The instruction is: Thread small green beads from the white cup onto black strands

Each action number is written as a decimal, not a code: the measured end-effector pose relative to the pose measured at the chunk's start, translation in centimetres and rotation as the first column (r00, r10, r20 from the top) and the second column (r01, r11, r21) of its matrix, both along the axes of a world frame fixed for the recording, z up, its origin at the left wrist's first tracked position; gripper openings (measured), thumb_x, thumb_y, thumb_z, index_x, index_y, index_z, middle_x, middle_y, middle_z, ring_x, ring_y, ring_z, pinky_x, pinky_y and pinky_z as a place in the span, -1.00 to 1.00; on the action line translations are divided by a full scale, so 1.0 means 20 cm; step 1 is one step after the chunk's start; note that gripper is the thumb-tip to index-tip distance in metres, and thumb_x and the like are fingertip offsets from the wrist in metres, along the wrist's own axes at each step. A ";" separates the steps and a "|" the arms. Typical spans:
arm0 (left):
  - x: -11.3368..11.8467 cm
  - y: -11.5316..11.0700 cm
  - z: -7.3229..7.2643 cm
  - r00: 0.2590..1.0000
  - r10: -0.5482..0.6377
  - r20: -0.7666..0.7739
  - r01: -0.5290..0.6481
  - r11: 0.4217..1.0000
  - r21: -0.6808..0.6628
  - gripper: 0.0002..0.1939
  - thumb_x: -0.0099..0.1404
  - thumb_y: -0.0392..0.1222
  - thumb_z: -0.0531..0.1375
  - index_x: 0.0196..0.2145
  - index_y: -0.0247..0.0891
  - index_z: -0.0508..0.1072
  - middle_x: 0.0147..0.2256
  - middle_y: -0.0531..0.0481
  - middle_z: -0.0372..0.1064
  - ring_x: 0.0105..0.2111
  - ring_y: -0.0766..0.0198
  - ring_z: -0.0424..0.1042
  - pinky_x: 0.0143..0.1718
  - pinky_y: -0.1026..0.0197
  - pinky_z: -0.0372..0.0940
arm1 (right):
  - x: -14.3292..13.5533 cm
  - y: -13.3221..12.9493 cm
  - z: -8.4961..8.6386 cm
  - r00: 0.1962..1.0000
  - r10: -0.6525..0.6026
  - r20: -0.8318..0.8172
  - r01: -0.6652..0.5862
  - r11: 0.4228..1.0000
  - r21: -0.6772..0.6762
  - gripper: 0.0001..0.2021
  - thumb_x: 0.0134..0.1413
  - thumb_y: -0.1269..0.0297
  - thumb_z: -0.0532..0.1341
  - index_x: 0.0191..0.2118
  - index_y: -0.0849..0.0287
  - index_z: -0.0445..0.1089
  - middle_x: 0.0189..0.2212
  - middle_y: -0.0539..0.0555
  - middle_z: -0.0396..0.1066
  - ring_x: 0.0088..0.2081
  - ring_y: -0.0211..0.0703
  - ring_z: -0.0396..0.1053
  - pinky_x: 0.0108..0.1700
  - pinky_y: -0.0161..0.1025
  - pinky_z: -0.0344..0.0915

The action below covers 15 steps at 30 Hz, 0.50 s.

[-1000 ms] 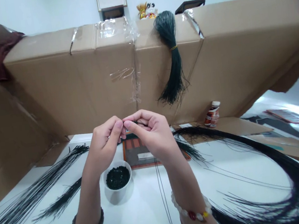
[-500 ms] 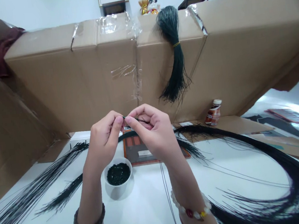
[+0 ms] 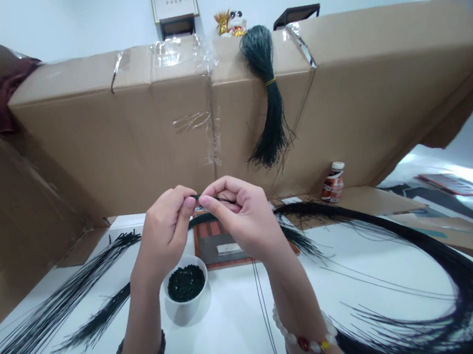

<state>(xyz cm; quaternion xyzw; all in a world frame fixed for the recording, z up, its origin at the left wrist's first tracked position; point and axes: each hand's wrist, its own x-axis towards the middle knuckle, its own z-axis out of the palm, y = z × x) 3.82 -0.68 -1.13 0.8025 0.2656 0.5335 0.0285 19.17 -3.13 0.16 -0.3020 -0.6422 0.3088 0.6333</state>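
Observation:
My left hand (image 3: 167, 225) and my right hand (image 3: 241, 214) are raised side by side over the white table, fingertips nearly meeting. Both pinch a thin dark cord (image 3: 196, 197), a short piece of which shows between the thumbs; more of it runs under the fingers of my right hand. Below my left hand stands a white bowl (image 3: 207, 281) filled with small dark green beads (image 3: 185, 282). Behind my hands lies a tray with an orange-red edge (image 3: 196, 245), partly hidden. Two dark strands (image 3: 264, 311) run down the table between my forearms.
Bundles of dark cords lie at the left (image 3: 62, 299) and curve around at the right (image 3: 425, 240). Cardboard (image 3: 149, 136) walls off the back, with a green cord bundle (image 3: 270, 104) hanging over it. A bottle with a white cap (image 3: 333, 183) stands at the back right.
The whole view has shifted slightly, with table and cardboard lower in the picture. My hands keep their pinch, and a little more cord shows between the thumbs.

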 end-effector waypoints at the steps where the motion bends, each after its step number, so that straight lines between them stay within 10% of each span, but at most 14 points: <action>1: 0.00 0.00 0.00 1.000 0.009 -0.006 -0.009 1.000 0.004 -0.76 0.53 -0.16 -0.01 -0.29 -0.21 0.34 -0.44 0.10 0.27 -0.40 0.36 0.27 -0.33 0.28 0.15 | 0.01 0.00 0.00 1.000 -0.006 0.007 0.006 1.000 -0.003 -0.87 0.08 0.30 0.34 -0.40 0.17 0.39 -0.55 -0.08 0.38 -0.54 -0.37 0.26 -0.47 -0.34 0.19; 15: 0.06 0.01 -0.02 0.988 -0.122 0.095 0.124 0.992 -0.019 -0.72 0.49 -0.29 0.00 -0.44 -0.21 0.19 -0.52 0.16 0.06 -0.52 0.38 0.08 -0.46 0.27 0.03 | 0.07 0.04 0.00 0.988 0.156 -0.011 -0.156 0.982 -0.108 -0.71 -0.03 0.09 0.44 -0.39 0.17 0.41 -0.50 -0.05 0.37 -0.49 -0.35 0.23 -0.47 -0.36 0.19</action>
